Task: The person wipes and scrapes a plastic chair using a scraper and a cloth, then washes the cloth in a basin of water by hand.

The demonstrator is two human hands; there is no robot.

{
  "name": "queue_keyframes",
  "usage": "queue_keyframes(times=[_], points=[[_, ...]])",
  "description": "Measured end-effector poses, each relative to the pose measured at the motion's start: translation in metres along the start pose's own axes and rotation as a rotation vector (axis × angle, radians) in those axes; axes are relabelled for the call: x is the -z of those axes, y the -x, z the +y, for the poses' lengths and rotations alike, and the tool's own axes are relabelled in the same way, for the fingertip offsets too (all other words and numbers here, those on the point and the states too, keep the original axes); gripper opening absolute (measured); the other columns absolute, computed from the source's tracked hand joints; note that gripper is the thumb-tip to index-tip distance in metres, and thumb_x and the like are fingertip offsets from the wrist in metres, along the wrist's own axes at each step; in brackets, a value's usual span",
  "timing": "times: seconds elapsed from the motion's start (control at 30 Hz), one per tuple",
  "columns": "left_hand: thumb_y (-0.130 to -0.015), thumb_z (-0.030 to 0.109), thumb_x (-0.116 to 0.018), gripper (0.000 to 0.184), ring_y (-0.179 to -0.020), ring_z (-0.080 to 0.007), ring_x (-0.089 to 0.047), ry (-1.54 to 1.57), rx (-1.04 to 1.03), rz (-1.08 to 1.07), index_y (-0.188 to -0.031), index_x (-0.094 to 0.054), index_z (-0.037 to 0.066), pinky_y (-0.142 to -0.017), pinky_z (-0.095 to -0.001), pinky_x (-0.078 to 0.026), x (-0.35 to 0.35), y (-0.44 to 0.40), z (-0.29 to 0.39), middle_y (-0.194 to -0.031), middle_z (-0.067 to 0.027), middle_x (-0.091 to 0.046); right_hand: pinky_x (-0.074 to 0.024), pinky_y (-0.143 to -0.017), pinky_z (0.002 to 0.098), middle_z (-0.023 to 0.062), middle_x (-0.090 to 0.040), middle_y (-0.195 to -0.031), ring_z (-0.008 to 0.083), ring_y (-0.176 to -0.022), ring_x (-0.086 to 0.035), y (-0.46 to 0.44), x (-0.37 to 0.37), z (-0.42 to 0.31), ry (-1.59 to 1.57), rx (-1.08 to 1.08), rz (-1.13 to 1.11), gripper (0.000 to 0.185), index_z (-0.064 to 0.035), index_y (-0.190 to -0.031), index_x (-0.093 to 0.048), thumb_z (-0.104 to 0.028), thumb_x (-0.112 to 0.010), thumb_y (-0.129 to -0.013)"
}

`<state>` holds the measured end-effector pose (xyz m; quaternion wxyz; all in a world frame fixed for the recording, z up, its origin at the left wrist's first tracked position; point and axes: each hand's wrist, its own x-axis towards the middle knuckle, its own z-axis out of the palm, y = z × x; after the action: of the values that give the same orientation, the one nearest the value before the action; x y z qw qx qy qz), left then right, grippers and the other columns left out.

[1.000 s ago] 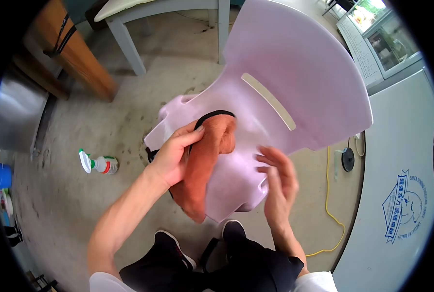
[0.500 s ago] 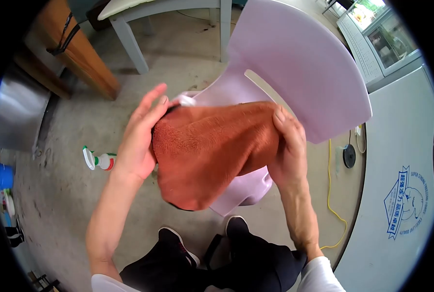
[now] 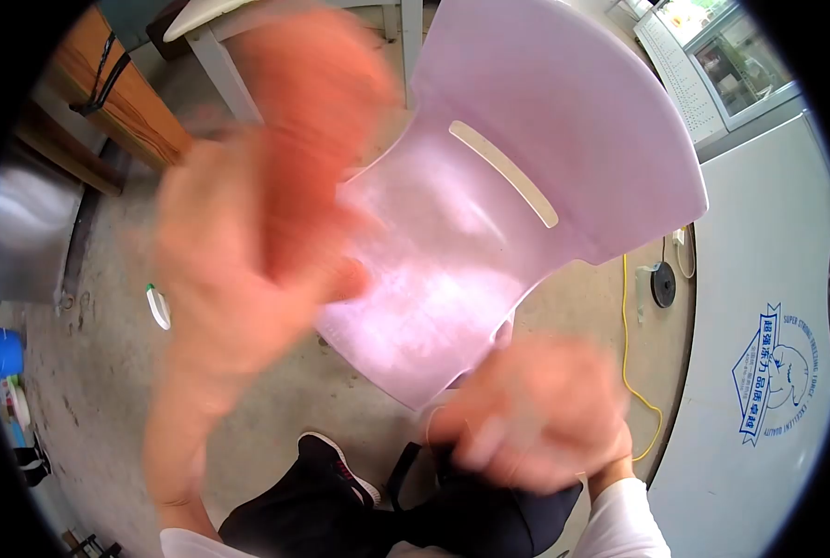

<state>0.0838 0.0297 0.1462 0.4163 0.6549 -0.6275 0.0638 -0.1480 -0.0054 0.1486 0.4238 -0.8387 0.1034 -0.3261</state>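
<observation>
The person's left hand (image 3: 224,246), left of centre in the frame, has an orange-red cloth (image 3: 317,112) bunched in its grip. Both are badly smeared by motion; the cloth fans up toward the upper left, overlapping my view of the seat's left edge, and I can't tell whether it touches the chair.

The right hand (image 3: 545,409), low and right of centre, is a blur too. Its fingers look curled in, but whether it grasps anything I can't make out. It shows just by the front corner of the lilac plastic chair (image 3: 573,112), which fills the middle and upper right, its seat shining with pale streaks and its back cut by a long slot.

At the left, the white head of a spray bottle (image 3: 158,307) peeks out beside the forearm. A yellow cord (image 3: 627,344) snakes down the floor at the right, near a white panel (image 3: 750,251) printed in blue.
</observation>
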Motion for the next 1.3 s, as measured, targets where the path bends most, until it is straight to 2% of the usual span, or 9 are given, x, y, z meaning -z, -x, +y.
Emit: queue_keyframes(times=[0.13, 0.37, 0.53, 0.77, 0.87, 0.9, 0.97, 1.1, 1.3], points=[[-0.073, 0.037, -0.075, 0.048, -0.079, -0.0271, -0.054, -0.04, -0.346, -0.511, -0.109, -0.061, 0.009, -0.067, -0.0408, -0.039, -0.096, 0.074, 0.006, -0.08, -0.0077, -0.052, -0.042, -0.057, 0.0273, 0.0066, -0.058, -0.078, 0.0157, -0.066, -0.055, 0.015, -0.001, -0.04, -0.01, 0.371, -0.547, 0.038, 0.0076, -0.105, -0.062, -0.018, -0.061, -0.076], [-0.083, 0.018, -0.062, 0.029, -0.087, -0.0266, -0.063, 0.069, -0.386, -0.799, -0.112, -0.062, 0.018, -0.073, -0.043, -0.049, -0.155, 0.053, -0.006, -0.094, -0.0079, -0.06, -0.0381, -0.058, 0.0231, 0.0039, -0.059, -0.081, 0.0125, -0.067, -0.054, 0.003, -0.002, -0.061, 0.126, 0.348, -0.588, 0.053, 0.0082, -0.12, -0.058, -0.021, -0.058, -0.075], [-0.09, 0.016, -0.054, 0.018, -0.082, -0.0318, -0.067, -0.257, -0.036, -0.498, -0.105, -0.062, 0.014, -0.067, -0.0452, -0.053, -0.17, -0.005, -0.065, -0.109, -0.0098, -0.063, -0.0395, -0.06, 0.0246, 0.0022, -0.055, -0.077, 0.0139, -0.066, -0.052, -0.003, -0.01, -0.058, 0.069, 0.305, -0.555, 0.052, 0.0075, -0.124, -0.055, -0.019, -0.054, -0.08], [-0.081, 0.011, -0.06, 0.025, -0.087, -0.0292, -0.064, 0.137, -0.383, -1.132, -0.105, -0.063, 0.012, -0.072, -0.0412, -0.053, -0.124, 0.062, 0.009, -0.1, -0.0083, -0.064, -0.0468, -0.06, 0.03, 0.0066, -0.061, -0.081, 0.0184, -0.067, -0.058, 0.0, -0.024, -0.031, 0.033, 0.271, -0.483, 0.051, 0.0063, -0.121, -0.056, -0.014, -0.059, -0.074], [-0.091, 0.021, -0.061, 0.02, -0.088, -0.0202, -0.063, 0.172, -0.224, -0.501, -0.106, -0.064, 0.008, -0.071, -0.039, -0.052, -0.145, 0.043, -0.057, -0.105, -0.0058, -0.065, -0.0481, -0.053, 0.0305, 0.0061, -0.064, -0.079, 0.0196, -0.062, -0.061, 0.009, -0.02, -0.012, 0.151, 0.109, -0.48, 0.042, 0.0017, -0.115, -0.061, -0.01, -0.064, -0.075], [-0.092, 0.019, -0.059, 0.02, -0.093, -0.0238, -0.064, 0.623, 0.145, -0.655, -0.107, -0.064, 0.008, -0.074, -0.0403, -0.052, -0.14, 0.031, -0.079, -0.104, -0.0074, -0.066, -0.049, -0.054, 0.0295, 0.0052, -0.067, -0.083, 0.0198, -0.066, -0.064, 0.008, -0.015, -0.005, 0.252, 0.012, -0.544, 0.033, -0.0026, -0.116, -0.064, -0.007, -0.065, -0.084], [-0.091, 0.018, -0.056, 0.022, -0.088, -0.0292, -0.066, -0.422, -0.034, -0.63, -0.109, -0.063, 0.006, -0.072, -0.0427, -0.053, -0.146, 0.017, -0.079, -0.1, -0.0112, -0.067, -0.0504, -0.06, 0.0315, 0.0099, -0.063, -0.081, 0.0221, -0.071, -0.063, 0.022, -0.021, 0.033, 0.2, -0.046, -0.275, 0.047, 0.0041, -0.12, -0.058, -0.001, -0.063, -0.074], [-0.089, 0.014, -0.05, 0.021, -0.081, -0.0277, -0.068, 0.295, -0.08, -0.766, -0.101, -0.064, 0.006, -0.063, -0.0434, -0.053, -0.129, 0.081, -0.006, -0.103, -0.0089, -0.067, -0.0527, -0.074, 0.0344, 0.0127, -0.068, -0.108, 0.0221, -0.09, -0.067, 0.036, -0.024, 0.079, -0.123, -0.607, 0.175, 0.029, 0.002, -0.118, -0.061, -0.003, -0.059, -0.09], [-0.079, 0.005, -0.055, 0.025, -0.083, -0.027, -0.068, -0.176, -0.114, -0.458, -0.103, -0.063, 0.005, -0.064, -0.0389, -0.055, -0.147, 0.02, -0.086, -0.102, -0.0109, -0.064, -0.0493, -0.091, 0.0341, 0.0146, -0.066, -0.116, 0.0235, -0.109, -0.062, 0.028, -0.022, 0.083, -0.029, -0.617, 0.225, 0.039, 0.0019, -0.131, -0.053, -0.007, -0.058, -0.093]])
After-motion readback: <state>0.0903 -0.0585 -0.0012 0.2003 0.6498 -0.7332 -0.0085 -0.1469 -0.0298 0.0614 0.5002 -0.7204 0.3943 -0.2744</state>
